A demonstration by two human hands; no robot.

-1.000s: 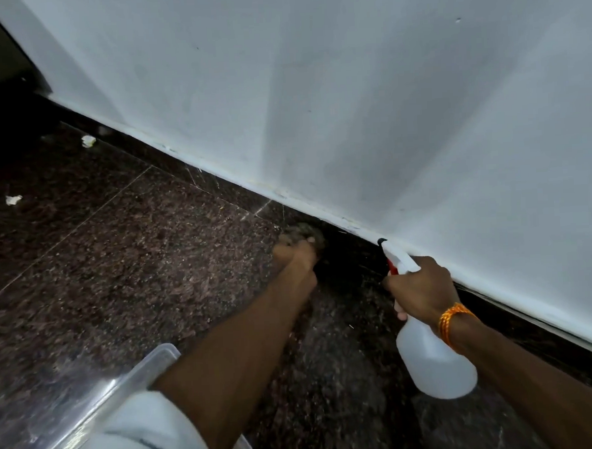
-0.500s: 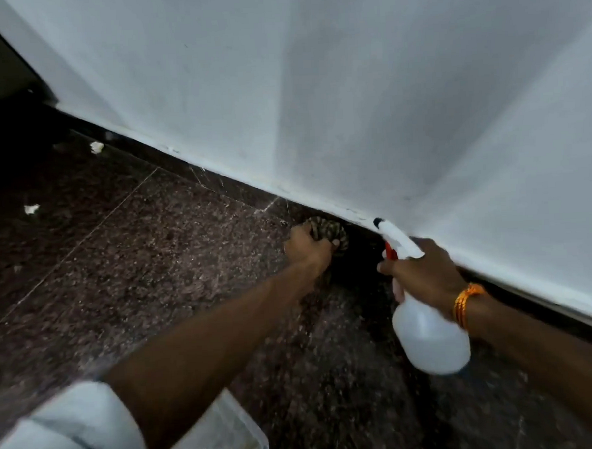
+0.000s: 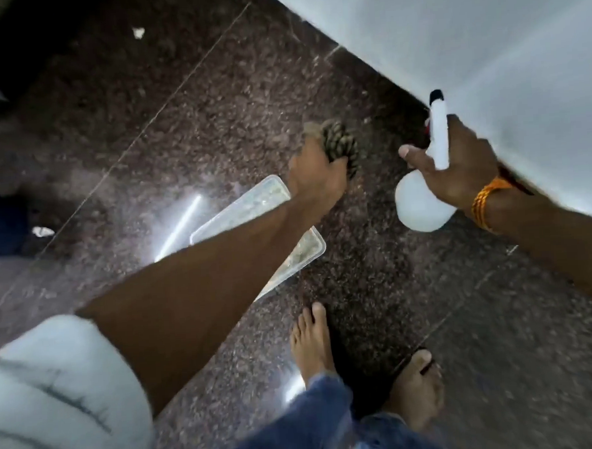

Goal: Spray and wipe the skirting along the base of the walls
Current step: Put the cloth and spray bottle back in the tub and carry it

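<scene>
A white spray bottle is gripped at the neck by the right hand, its black-tipped nozzle pointed toward the dark skirting at the foot of the white wall, while a patterned wiping cloth is clenched in the left hand above the speckled stone floor, clear of the skirting. A clear plastic tray is seen beneath the left forearm, its contents too blurred to identify; the bottle's contents cannot be made out through its opaque body. No label or legible writing is seen on bottle or tray.
</scene>
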